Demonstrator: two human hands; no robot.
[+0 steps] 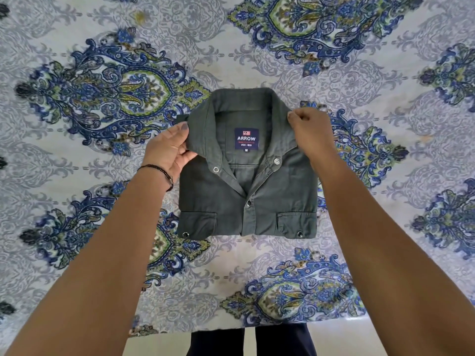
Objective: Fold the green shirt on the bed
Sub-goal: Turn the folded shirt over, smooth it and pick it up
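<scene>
1. The green shirt [246,186] lies on the bed [77,150] between the two hands, already reduced to a compact, nearly square packet with its front up.
2. The left hand [168,150] is closed on the left collar point, thumb on top and fingers curled beneath the flap.
3. The right hand [307,127] is pinched shut on the right edge of the collar [216,124] at the shoulder line, knuckles up.
4. By my reading the folding is all but done, and the step in hand is dressing the collar so it sits even.
5. To do it well, draw both collar points outward and slightly toward the body with equal pull, so the stand stays centred over the brand label [246,139] and the placket [246,201] runs straight.
6. Keep the lift low; raising the collar too far could drag the folded layers underneath apart.
7. The cloth looks like a soft, matte woven cotton in dark green, with faint creases rather than sharp ones.
8. Metal snap studs [276,161] sit on the collar points and on the two flapped chest pockets [198,224] near the packet's lower edge, below the hands.
9. The bed cover under everything is a thin printed sheet, pale with blue and green paisley medallions, lying fairly flat.
10. A dark beaded bracelet [164,173] circles the left wrist.
</scene>
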